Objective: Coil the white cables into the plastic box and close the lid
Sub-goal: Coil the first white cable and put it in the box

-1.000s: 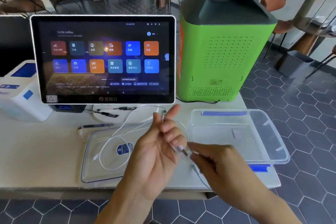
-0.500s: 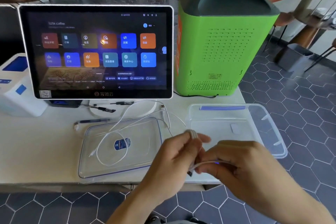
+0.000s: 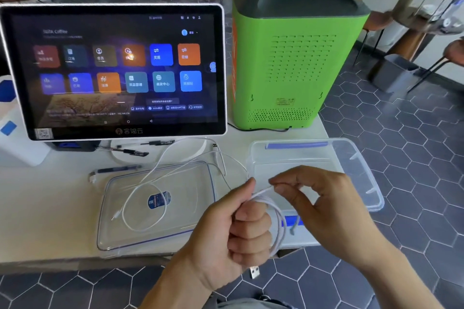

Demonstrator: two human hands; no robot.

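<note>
Now white cable [image 3: 275, 211] between both hands

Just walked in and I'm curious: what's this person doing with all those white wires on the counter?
A person is winding a white cable into a coil. The left hand grips the loops while the right hand pinches the strand feeding in. The clear plastic box sits open beyond the hands. Its lid lies flat beside it, with a second white cable looped on top.

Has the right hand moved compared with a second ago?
Yes. The right hand has risen and now pinches the white cable in front of the plastic box; earlier it was lower, near the table's front edge.
</note>
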